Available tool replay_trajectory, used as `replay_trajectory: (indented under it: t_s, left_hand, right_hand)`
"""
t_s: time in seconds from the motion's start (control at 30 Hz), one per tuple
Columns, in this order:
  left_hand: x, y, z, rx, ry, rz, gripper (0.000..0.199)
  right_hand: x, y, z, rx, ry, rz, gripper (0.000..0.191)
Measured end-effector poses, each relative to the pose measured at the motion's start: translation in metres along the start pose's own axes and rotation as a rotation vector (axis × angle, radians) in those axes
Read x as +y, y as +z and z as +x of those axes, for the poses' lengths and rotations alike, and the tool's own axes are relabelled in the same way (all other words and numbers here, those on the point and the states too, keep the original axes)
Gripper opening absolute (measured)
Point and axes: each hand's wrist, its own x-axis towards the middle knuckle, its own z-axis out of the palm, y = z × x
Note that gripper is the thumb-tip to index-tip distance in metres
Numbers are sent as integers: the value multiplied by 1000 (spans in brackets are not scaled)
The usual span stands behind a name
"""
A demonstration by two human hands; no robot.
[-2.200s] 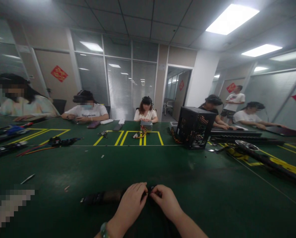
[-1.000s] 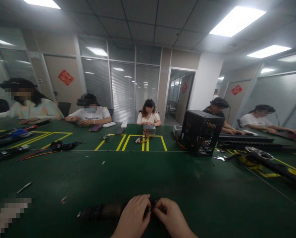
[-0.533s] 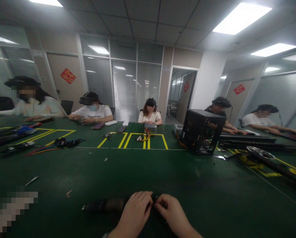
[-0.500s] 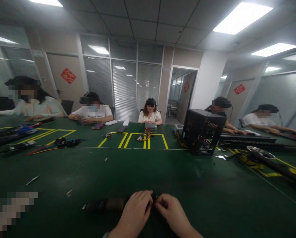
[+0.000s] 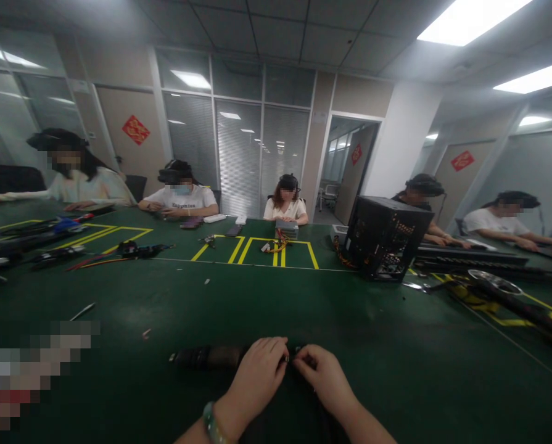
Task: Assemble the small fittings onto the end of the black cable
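On the green tabletop in front of me lies a long dark cylindrical object [image 5: 211,357] with a brownish middle section and a small bright tip at its left end. My left hand [image 5: 261,370], a green bangle on its wrist, is closed over this object's right part, hiding what is beneath the palm. Just to the right, my right hand [image 5: 321,373] is closed in a pinch close to the left fingertips. A small part shows between the two hands, too dark to name. Whatever my right fingers pinch is hidden.
A black computer case [image 5: 387,237] stands at the right, with a power supply [image 5: 286,230] and wires farther back. Bundled cables [image 5: 139,250] lie at left, dark frame parts [image 5: 511,299] at right. Several people sit around the table; a blurred-out arm [image 5: 49,364] reaches in at left.
My view has tilted down and shifted slightly left, so everything sits higher and farther right, and the bangle shows more. Both hands stay closed at the same spot on the dark cylindrical object.
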Motion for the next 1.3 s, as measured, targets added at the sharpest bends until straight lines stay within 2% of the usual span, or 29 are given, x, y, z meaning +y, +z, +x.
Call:
replay_trajectory:
  t_s: [0.5,0.77,1.07,1.3]
  left_hand:
    - [0,-2,2,-21,58,59,12]
    - [0,-3,4,-51,52,39,13]
    - [-3,0,5,-84,25,29,17]
    - [4,-10,6,-79,21,45,6]
  right_hand:
    - [7,5,3,-12,21,-1,10]
    - [8,3,4,-24,4,-10,9]
    - [3,-2,5,-82,61,-9,10]
    - [6,-2,7,-134,62,2,14]
